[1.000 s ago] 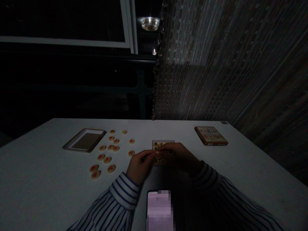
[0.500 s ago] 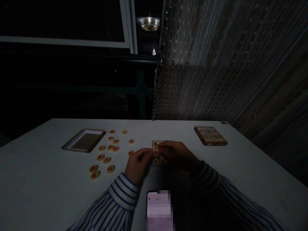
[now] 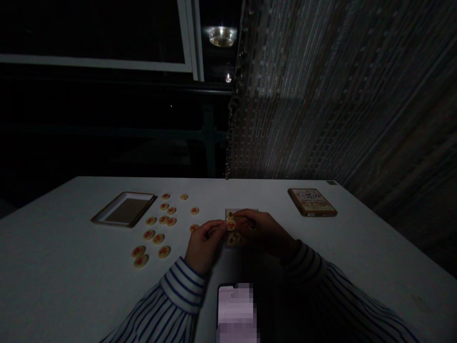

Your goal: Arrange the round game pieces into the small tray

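A round Chinese chess piece with a red character [image 3: 231, 225] is held between my two hands over a small shallow box [image 3: 246, 210]. My left hand [image 3: 207, 242] pinches its left edge between thumb and fingertips. From the right, the bent fingers of my right hand [image 3: 264, 231] close on its other side; their shadow hides part of that grip. Beneath the hands, pieces with dark characters [image 3: 231, 239] lie in the box. To the left, several red-marked pieces [image 3: 158, 238] are scattered on the white table [image 3: 89, 276], two of them overlapping.
An open box lid or tray [image 3: 124, 209] lies at the left. A printed box [image 3: 312, 201] rests at the right. Near me, a lit phone [image 3: 235, 309] sits between my forearms. Behind the table's far edge hangs a bead-string curtain [image 3: 293, 105]. The room is dark.
The red-marked piece has risen slightly between my fingers, and my right hand has shifted a little. The scattered pieces stay where they were.
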A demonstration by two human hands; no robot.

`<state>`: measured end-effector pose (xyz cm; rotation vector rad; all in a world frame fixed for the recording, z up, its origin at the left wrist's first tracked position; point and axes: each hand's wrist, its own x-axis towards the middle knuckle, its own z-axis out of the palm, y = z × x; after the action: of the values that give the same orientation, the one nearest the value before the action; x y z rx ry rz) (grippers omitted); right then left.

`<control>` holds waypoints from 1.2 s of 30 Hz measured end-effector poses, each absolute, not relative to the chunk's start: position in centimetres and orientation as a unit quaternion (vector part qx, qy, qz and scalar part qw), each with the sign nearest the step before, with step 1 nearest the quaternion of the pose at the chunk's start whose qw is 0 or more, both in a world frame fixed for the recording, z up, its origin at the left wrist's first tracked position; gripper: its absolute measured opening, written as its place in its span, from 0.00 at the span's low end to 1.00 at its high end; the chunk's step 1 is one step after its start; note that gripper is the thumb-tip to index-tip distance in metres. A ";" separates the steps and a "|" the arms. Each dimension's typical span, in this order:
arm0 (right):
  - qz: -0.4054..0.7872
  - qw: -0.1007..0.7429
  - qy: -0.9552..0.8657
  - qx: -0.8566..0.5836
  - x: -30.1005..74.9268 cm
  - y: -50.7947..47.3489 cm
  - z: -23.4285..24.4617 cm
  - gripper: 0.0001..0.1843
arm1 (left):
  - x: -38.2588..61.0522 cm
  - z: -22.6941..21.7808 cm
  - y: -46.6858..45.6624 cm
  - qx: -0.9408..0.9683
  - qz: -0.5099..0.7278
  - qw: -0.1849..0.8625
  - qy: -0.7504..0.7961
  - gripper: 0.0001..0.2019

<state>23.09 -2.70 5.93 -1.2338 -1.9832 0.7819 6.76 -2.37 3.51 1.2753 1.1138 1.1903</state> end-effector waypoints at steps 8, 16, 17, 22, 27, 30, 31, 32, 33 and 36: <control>0.363 0.353 -0.730 -0.459 22.8 -2.7 6.0 0.10 | 6.9 3.7 -2.5 0.526 0.488 0.525 0.457 0.15; 0.337 0.340 -0.744 -0.467 23.0 -2.6 6.1 0.10 | 6.9 3.6 -2.4 0.534 0.477 0.527 0.457 0.14; 0.332 0.336 -0.747 -0.467 23.1 -2.6 6.1 0.10 | 6.9 3.6 -2.4 0.536 0.476 0.526 0.458 0.14; 0.293 0.326 -0.777 -0.451 23.3 -2.5 5.9 0.11 | 6.9 3.5 -2.4 0.548 0.478 0.522 0.446 0.14; 0.296 0.320 -0.785 -0.440 23.3 -2.5 5.8 0.13 | 6.9 3.2 -2.3 0.556 0.471 0.534 0.429 0.14; 0.282 0.314 -0.790 -0.445 23.3 -2.5 5.9 0.14 | 6.9 3.2 -2.4 0.543 0.470 0.550 0.426 0.15; 0.272 0.313 -0.793 -0.447 23.2 -2.5 6.0 0.14 | 6.9 3.2 -2.4 0.538 0.470 0.555 0.426 0.15; 0.262 0.313 -0.795 -0.448 23.2 -2.5 6.0 0.14 | 6.9 3.3 -2.4 0.534 0.470 0.558 0.427 0.15; 0.253 0.313 -0.797 -0.449 23.2 -2.5 6.1 0.13 | 6.9 3.3 -2.4 0.533 0.467 0.561 0.428 0.15; 0.239 0.312 -0.799 -0.454 23.1 -2.6 6.3 0.13 | 6.8 3.3 -2.3 0.540 0.458 0.552 0.441 0.14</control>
<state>23.07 -2.63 6.27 -1.1986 -2.1097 0.6317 6.77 -2.34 3.26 1.2760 1.0429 1.0826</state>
